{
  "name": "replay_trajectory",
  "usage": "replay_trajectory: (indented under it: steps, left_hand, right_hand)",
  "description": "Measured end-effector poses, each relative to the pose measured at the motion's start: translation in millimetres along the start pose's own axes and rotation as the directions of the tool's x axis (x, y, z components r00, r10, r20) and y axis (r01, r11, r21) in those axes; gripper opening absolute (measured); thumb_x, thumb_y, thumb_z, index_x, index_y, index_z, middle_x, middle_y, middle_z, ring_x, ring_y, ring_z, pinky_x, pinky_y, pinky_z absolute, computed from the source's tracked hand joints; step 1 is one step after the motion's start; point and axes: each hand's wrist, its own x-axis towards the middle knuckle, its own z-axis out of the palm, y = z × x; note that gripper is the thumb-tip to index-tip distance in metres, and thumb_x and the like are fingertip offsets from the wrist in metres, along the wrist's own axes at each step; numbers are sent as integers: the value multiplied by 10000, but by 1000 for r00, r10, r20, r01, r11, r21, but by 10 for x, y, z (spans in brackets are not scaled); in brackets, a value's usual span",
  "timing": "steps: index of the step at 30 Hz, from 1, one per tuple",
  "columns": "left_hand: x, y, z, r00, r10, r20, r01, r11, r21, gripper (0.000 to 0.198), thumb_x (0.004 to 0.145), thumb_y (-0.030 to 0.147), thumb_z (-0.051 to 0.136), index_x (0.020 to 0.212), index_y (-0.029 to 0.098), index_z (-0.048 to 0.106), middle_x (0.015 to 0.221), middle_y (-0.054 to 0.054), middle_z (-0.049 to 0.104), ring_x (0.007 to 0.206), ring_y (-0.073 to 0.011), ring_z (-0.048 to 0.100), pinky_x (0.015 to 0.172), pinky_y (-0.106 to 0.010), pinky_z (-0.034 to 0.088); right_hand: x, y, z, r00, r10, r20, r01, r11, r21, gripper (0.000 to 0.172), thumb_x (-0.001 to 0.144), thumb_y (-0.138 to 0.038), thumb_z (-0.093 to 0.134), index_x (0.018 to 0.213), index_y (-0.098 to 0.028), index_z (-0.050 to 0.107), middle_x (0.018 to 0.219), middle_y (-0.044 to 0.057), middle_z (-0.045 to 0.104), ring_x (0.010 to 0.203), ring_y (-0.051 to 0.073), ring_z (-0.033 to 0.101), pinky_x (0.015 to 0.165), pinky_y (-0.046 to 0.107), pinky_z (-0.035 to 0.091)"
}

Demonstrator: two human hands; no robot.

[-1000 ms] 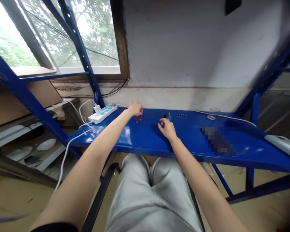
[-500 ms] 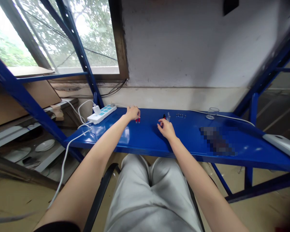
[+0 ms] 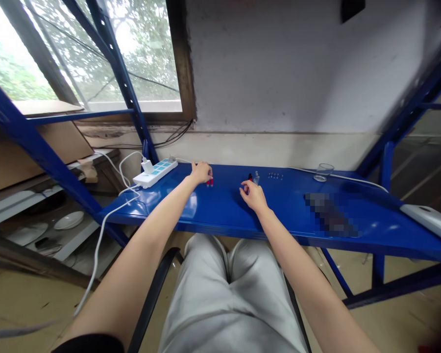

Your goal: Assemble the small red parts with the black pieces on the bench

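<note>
My left hand (image 3: 201, 172) rests far out on the blue metal shelf (image 3: 286, 211), its fingers curled over two small red-tipped pieces (image 3: 209, 183) that stand on the surface. My right hand (image 3: 253, 194) lies nearer the middle with fingers loosely curled; whether they hold anything is hidden. Just beyond it stand a small black and red piece (image 3: 250, 176) and a tiny clear vial (image 3: 256, 176). A short row of small dark beads (image 3: 275, 174) lies further right.
A white power strip (image 3: 155, 172) with a plugged charger and white cable sits at the shelf's left end. A clear glass cup (image 3: 323, 172) stands at the back right, a white cable behind it. A white flat device (image 3: 429, 218) lies far right. Blue rack struts frame both sides.
My left hand has lowered slightly, bringing the red-tipped pieces down onto the shelf. My right hand has barely moved.
</note>
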Motion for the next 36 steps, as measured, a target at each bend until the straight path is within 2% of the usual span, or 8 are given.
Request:
replay_trajectory:
  steps: [11,24,26,28,32,36]
  left_hand:
    - [-18,5,11,1000,-1,-5,0,1000,-9,115,711,273,608,760,183,659,1015,-81,589,1098,-300,425,943,-544,218]
    - [-17,-9,20,1000,-11,-3,11,1000,-2,145,712,306,607,790,187,640,1035,-75,590,1094,-283,435,925,-509,251]
    - [-24,1,13,999,-22,-25,21,999,-30,177,728,327,593,836,193,631,1050,-76,590,1090,-281,441,925,-495,249]
    - [-40,39,-3,995,-22,-92,15,998,-67,207,769,335,546,904,195,615,1068,-82,588,1083,-274,452,923,-479,247]
    - [-97,232,-40,967,68,-244,-94,991,-97,249,856,291,400,999,185,576,1090,-88,591,1061,-238,479,928,-442,242]
    - [-182,538,2,943,246,-224,-270,959,-82,317,884,274,328,1103,184,539,1157,-89,567,1094,-213,463,941,-388,258]
  right_hand:
    - [0,-29,-19,999,28,23,-28,999,-21,215,801,-294,439,936,-177,559,719,30,578,643,148,526,627,262,364]
    - [-4,-47,-36,999,32,22,-31,999,-35,199,804,-286,438,920,-177,558,699,19,575,628,141,522,623,256,348]
    - [-4,-62,-48,998,59,21,-58,996,-63,186,802,-283,439,902,-183,560,689,18,578,632,147,526,624,260,343]
    - [-6,-78,-66,994,114,5,-112,988,-109,162,801,-274,435,860,-191,561,671,18,581,644,157,535,625,266,334]
    - [-10,-82,-95,964,262,-35,-264,944,-198,137,797,-246,429,790,-198,558,674,38,604,673,181,558,627,281,323]
    - [-17,-61,-97,924,378,-53,-378,890,-254,122,771,-208,449,772,-191,570,726,71,630,706,200,576,665,307,338]
